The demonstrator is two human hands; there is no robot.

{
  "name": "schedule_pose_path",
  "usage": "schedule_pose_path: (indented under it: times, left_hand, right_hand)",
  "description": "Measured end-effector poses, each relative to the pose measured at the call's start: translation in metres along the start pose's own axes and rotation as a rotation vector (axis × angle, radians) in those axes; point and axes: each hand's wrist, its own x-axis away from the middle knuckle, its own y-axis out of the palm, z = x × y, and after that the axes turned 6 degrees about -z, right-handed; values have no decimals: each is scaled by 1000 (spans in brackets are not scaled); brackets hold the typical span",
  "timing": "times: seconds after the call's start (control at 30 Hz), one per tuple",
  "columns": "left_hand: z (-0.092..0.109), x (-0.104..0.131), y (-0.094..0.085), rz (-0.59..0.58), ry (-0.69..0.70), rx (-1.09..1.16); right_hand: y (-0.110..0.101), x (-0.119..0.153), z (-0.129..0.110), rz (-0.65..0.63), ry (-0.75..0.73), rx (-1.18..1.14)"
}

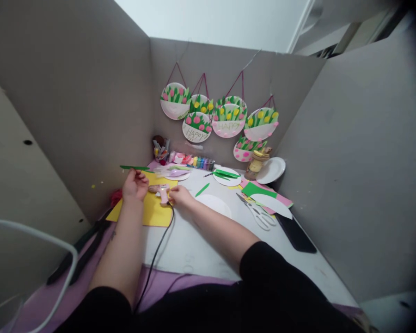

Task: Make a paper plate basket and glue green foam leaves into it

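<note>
My left hand [136, 184] pinches a long green paper leaf [129, 167] above the left part of a yellow sheet [152, 213]. At the yellow sheet's right side, my right hand [180, 196] has its fingers closed at the handle of a pink glue gun [164, 193]. The gun's nozzle points left, and a black cord [157, 252] runs from its handle toward me. Another green paper leaf [202, 189] lies on the white table top beyond my right hand. A white paper plate [215, 203] lies partly behind my right forearm.
White scissors [258, 213], a black phone [295, 233] and coloured paper sheets [260, 189] lie on the right. Further back are a plate with green strips [226, 175], paint bottles [199, 163] and a jar [256, 165]. Decorated paper plates [229, 121] hang on the grey back panel.
</note>
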Motion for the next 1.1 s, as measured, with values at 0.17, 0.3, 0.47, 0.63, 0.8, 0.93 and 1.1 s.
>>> schedule_pose_path:
  times: [0.17,0.3,0.47,0.63,0.8,0.93,1.1]
  left_hand:
    - [-12,3,-3,-105,-68,-123]
    - [-42,26,1,-376,-426,-476]
    - [-89,58,10,-547,-831,-774]
    - [-97,58,7,-499,-850,-774]
    - [-89,49,6,-500,-745,-750]
    - [-90,45,9,-432,-258,-818]
    - [-87,51,15,-423,258,-856]
  right_hand:
    - [-84,47,-2,117,-75,402]
    - [-159,93,15,350,-10,701]
    - [-194,119,45,424,179,712]
    - [-189,119,55,428,164,476]
    - [-198,123,53,347,74,124]
    - [-205,131,40,413,-90,19]
    - [-195,135,30,578,-374,101]
